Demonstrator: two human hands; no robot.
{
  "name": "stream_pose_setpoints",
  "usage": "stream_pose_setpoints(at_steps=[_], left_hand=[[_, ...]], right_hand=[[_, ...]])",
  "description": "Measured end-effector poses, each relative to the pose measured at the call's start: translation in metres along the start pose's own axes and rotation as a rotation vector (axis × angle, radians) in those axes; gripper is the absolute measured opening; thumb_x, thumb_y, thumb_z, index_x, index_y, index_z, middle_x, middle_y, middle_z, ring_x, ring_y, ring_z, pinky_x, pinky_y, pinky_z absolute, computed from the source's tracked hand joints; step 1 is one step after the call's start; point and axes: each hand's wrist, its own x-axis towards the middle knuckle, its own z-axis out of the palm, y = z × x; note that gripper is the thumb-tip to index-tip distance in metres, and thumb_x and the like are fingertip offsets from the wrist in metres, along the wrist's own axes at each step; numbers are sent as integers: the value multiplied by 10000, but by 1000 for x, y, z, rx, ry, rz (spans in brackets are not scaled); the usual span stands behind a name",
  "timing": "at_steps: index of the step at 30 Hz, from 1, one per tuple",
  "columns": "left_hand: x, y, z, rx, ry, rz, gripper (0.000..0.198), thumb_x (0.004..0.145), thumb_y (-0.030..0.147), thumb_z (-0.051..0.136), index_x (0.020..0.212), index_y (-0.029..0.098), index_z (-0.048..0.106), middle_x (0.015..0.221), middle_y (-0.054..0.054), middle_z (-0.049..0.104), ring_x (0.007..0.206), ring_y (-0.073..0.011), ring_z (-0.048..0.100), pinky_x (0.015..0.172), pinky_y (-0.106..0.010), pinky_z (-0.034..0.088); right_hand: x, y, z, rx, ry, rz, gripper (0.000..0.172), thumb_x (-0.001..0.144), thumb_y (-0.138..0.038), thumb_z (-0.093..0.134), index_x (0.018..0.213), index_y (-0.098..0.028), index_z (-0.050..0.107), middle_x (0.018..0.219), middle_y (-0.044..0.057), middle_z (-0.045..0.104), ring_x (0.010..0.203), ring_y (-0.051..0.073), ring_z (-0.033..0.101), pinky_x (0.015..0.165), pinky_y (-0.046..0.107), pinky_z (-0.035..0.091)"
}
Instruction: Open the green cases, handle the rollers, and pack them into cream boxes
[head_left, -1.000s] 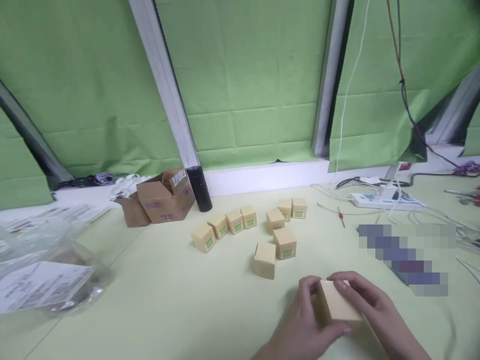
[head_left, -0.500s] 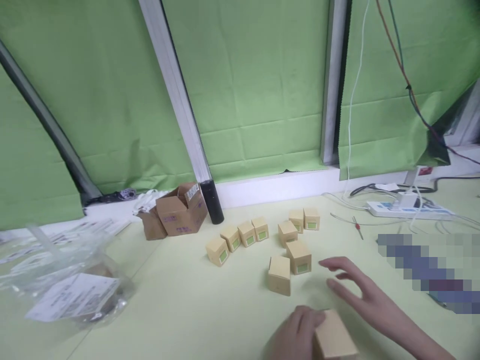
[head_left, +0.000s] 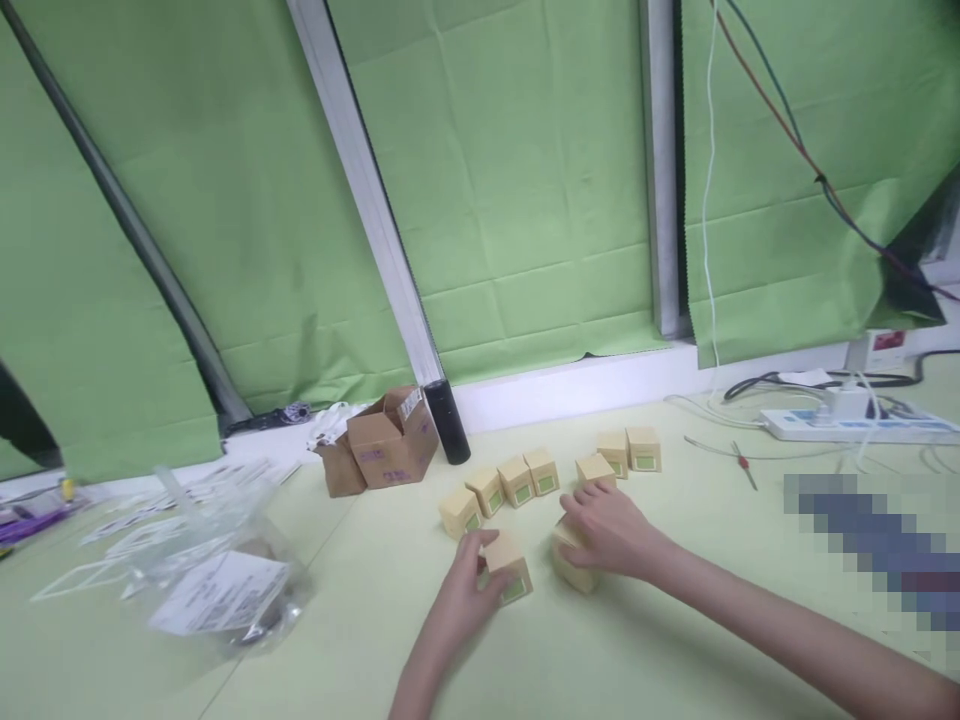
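Observation:
My left hand (head_left: 466, 590) is closed on a small tan cardboard box (head_left: 505, 552) with a green-and-white label on its lower front. To its right, my right hand (head_left: 611, 528) has its fingers bent around another small box (head_left: 572, 568), hiding much of its top. Just behind my right hand stands a further small box (head_left: 595, 466), partly covered by the fingers. A curved row of similar labelled boxes (head_left: 516, 482) lies beyond my left hand. Two more, including one labelled box (head_left: 643, 449), stand side by side at the back right.
An opened brown carton (head_left: 394, 445) and a black cylinder (head_left: 448, 422) stand near the wall. On the left lies a clear plastic bag (head_left: 259, 590) with a printed sheet. A white power strip (head_left: 862, 425) with cables and a red-and-grey tool (head_left: 742, 463) are at right.
My left hand has moved forward and left with its box from the near edge of view. My right hand has gone from spread and empty to gripping a box. The view has shifted slightly left.

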Motion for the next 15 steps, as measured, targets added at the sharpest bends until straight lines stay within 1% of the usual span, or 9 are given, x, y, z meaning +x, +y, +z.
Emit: stream_pose_setpoints(at_steps=[2, 3, 6, 7, 8, 10, 12, 14, 15], left_hand=[[2, 3, 14, -10, 14, 28, 430, 759, 358, 514, 1149, 187, 453, 1205, -102, 498, 968, -224, 526, 877, -327, 398], [3, 6, 20, 1, 26, 32, 485, 737, 361, 544, 1180, 189, 443, 1230, -108, 480, 1011, -237, 513, 889, -331, 394], [9, 16, 28, 135, 88, 38, 821, 570, 420, 713, 1286, 185, 388, 1303, -142, 418, 1191, -312, 394, 953, -379, 357], [13, 19, 24, 207, 128, 30, 875, 548, 464, 725, 1306, 195, 380, 1318, -142, 411, 1241, -324, 339, 990, -400, 323], [19, 21, 17, 279, 179, 2, 861, 576, 528, 693, 1315, 215, 382, 1343, -133, 399, 1286, -325, 280, 1032, -429, 265], [36, 24, -2, 386, 290, -111, 682, 741, 624, 469, 1318, 269, 394, 1432, -93, 325, 1355, -317, 150, 1083, -504, 100], [59, 23, -20, 413, 351, -249, 632, 819, 625, 278, 1354, 295, 352, 1522, -61, 152, 1379, -368, -23, 1033, -624, -36], [82, 21, -31, 402, 314, -343, 655, 814, 650, 226, 1373, 323, 328, 1536, -59, 119, 1364, -434, -52, 964, -712, -29], [93, 19, -32, 398, 276, -366, 668, 800, 669, 239, 1372, 336, 328, 1533, -68, 136, 1358, -456, -23, 940, -736, -12]], right_hand=[[6, -6, 6, -9, 33, 74, 374, 841, -467, 495, 940, -124, 611, 794, 160, 681, 825, 319, 613, 783, 442, 398], [7, -7, 7, -6, 44, 99, 351, 871, -442, 460, 954, -134, 607, 804, 155, 689, 821, 313, 623, 782, 441, 402], [9, 8, 1, 26, 77, 151, 270, 930, -313, 373, 994, -186, 603, 848, 101, 707, 822, 260, 647, 789, 410, 428], [11, 20, -3, 37, 93, 175, 268, 936, -273, 358, 1035, -193, 593, 894, 91, 705, 858, 246, 645, 802, 401, 436], [14, 34, -9, 49, 112, 205, 275, 937, -244, 351, 1091, -197, 573, 955, 85, 695, 916, 237, 633, 823, 396, 442], [24, 69, -19, 64, 145, 271, 264, 920, -249, 411, 1137, -207, 555, 1125, 83, 632, 1057, 243, 567, 875, 404, 436], [36, 104, -25, 81, 161, 357, 250, 904, -310, 488, 1114, -205, 574, 1197, 87, 579, 1124, 276, 514, 902, 469, 423], [46, 132, -23, 120, 150, 424, 271, 907, -325, 525, 1138, -188, 559, 1206, 74, 563, 1032, 224, 570, 868, 443, 465], [49, 143, -20, 143, 144, 443, 264, 908, -313, 530, 1134, -181, 561, 1178, 69, 578, 986, 210, 593, 834, 421, 491]])
